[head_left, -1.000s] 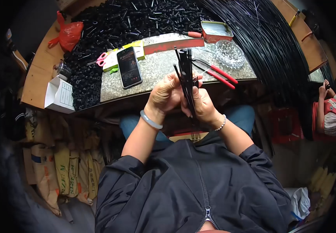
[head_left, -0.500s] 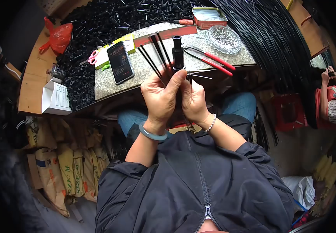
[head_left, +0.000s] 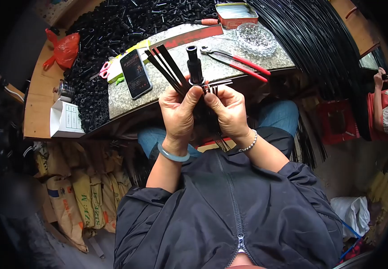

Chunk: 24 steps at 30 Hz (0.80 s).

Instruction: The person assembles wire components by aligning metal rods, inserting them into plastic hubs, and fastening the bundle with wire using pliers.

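My left hand [head_left: 178, 112] is closed round a black cylindrical part [head_left: 194, 65], which stands upright above my thumbs, and several flat black strips [head_left: 169, 67] fan out from it to the upper left. My right hand [head_left: 230, 112] pinches the base of the same assembly, where thin dark and silvery rods [head_left: 221, 83] stick out to the right. Both thumbs meet near the collar of the part. Red-handled pliers [head_left: 239, 62] lie on the stone slab just beyond my right hand. What my fingers do underneath is hidden.
On the slab [head_left: 158, 92] are a phone [head_left: 135, 74], a red metal bar [head_left: 185, 38], a glass dish [head_left: 256, 39] and a tin [head_left: 236, 15]. Black parts [head_left: 127, 22] heap behind; long black rods [head_left: 310, 45] lie right. Another person's hands [head_left: 380, 78] show at far right.
My hands have turned the bundle, so the black cylinder now shows upright, with the strips leaning left. The view has shifted somewhat, and the table things appear further left.
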Tool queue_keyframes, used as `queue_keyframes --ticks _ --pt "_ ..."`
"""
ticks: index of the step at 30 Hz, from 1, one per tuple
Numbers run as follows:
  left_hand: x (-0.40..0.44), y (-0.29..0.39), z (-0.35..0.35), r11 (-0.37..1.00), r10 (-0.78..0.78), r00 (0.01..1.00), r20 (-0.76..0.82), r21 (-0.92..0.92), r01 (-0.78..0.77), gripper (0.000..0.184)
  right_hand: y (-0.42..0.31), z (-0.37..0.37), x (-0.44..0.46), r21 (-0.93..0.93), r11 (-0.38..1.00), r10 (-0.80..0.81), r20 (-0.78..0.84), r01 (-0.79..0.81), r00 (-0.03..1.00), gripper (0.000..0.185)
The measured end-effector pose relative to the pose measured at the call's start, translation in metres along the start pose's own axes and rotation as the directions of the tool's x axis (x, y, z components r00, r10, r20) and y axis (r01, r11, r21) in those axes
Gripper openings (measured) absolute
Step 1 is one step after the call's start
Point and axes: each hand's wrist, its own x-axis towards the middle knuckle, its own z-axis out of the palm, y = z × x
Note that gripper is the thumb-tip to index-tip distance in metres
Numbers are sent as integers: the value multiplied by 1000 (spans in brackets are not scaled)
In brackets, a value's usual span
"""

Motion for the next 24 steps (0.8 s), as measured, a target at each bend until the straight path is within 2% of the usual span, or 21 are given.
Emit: queue_keyframes --ticks 1,4,8,9,11,12,15,17,19,21,24 --pt "0 0 -1 1000 -2 1000 1 1 2 26 0 -2 2 1 1000 0 -2 0 1000 14" --pt "-1 -1 -5 998 -52 998 18 -25 53 25 1 -7 9 154 980 116 97 -130 989 12" --pt "3 1 -2 994 -93 995 26 -54 94 27 3 0 10 196 971 129 40 -134 991 12" --pt "3 2 0 995 -92 996 19 -41 93 27 1 1 9 171 982 78 34 -82 996 12" --pt "5 1 -11 961 -33 999 -10 274 35 30 -1 1 8 144 989 18 32 -23 999 12" --pt "5 7 4 966 63 998 -25 254 -54 32 0 2 6 150 988 31 28 -34 999 10" --pt "2 7 5 929 140 990 -19 347 -125 31 2 0 5 181 982 42 21 -45 999 8" --pt "-1 5 8 926 182 981 -66 349 -148 30 7 -5 6 239 969 54 55 -65 997 7" --pt "-2 2 4 923 205 977 -59 342 -173 30 4 -6 7 192 979 63 56 -72 996 6" --pt "-2 0 1 936 168 984 -56 321 -142 30 2 -5 9 247 953 159 91 -177 983 11" --pt "-3 1 3 951 121 991 -66 293 -96 30 3 -7 14 288 927 216 114 -240 970 13"
